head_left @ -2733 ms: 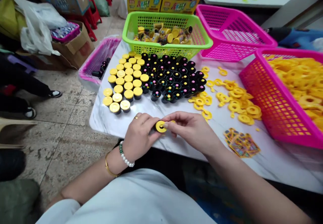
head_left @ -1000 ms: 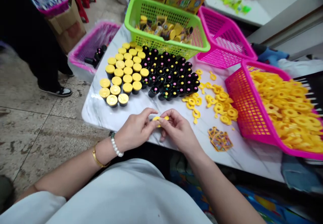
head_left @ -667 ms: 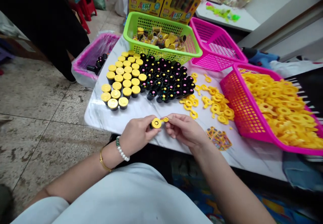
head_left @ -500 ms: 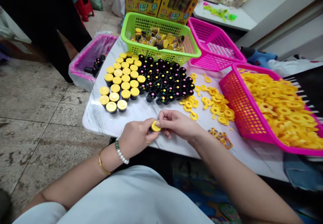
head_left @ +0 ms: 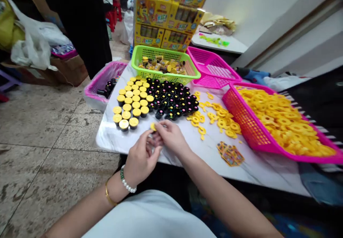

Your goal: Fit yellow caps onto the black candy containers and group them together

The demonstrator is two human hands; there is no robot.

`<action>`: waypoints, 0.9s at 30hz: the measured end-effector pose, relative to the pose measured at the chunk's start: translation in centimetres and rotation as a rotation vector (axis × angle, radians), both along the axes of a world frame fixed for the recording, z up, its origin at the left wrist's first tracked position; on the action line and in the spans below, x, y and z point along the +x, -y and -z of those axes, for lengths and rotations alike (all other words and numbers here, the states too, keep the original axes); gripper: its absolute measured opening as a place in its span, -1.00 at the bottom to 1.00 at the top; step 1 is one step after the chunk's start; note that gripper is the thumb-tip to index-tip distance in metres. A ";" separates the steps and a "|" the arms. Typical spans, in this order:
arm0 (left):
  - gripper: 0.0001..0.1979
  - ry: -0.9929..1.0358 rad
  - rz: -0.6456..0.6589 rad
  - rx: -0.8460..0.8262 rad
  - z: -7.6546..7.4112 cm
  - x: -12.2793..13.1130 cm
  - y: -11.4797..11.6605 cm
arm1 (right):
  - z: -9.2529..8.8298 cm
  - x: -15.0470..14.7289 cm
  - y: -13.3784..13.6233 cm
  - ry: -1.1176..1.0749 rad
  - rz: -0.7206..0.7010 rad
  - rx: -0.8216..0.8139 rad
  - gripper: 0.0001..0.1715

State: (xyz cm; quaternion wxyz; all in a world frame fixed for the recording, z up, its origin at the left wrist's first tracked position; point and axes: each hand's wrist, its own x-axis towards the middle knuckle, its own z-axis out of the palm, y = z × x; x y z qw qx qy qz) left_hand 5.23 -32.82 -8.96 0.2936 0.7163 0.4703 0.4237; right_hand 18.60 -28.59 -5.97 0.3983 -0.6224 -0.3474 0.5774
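Note:
My right hand [head_left: 170, 138] pinches a small black tube with a yellow cap [head_left: 153, 126] near the front of the white marble table [head_left: 257, 170]. My left hand [head_left: 141, 158] sits just behind it, fingers loosely curled, and I cannot make out anything in them. Just beyond stands a block of yellow-capped tubes [head_left: 131, 104], and beside it a block of uncapped black tubes [head_left: 173, 98]. Loose yellow ring caps [head_left: 214, 118] lie to the right of them.
A pink basket [head_left: 242, 130] heaped with yellow caps is at the right, an empty pink basket [head_left: 211, 66] and a green basket [head_left: 166, 64] of tubes behind. A lined pink bin [head_left: 103, 84] hangs off the left edge. Stickers [head_left: 230, 154] lie near the front. A person in black [head_left: 80, 20] stands behind.
The view has tilted up and my hands have moved forward toward the capped tubes. My left hand has come off the tube, which my right hand now carries alone.

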 end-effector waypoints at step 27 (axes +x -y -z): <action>-0.58 -0.385 -0.138 -0.137 -2.6 6.2 -8.5 | 3.1 7.5 10.8 0.937 -0.348 1.001 -0.58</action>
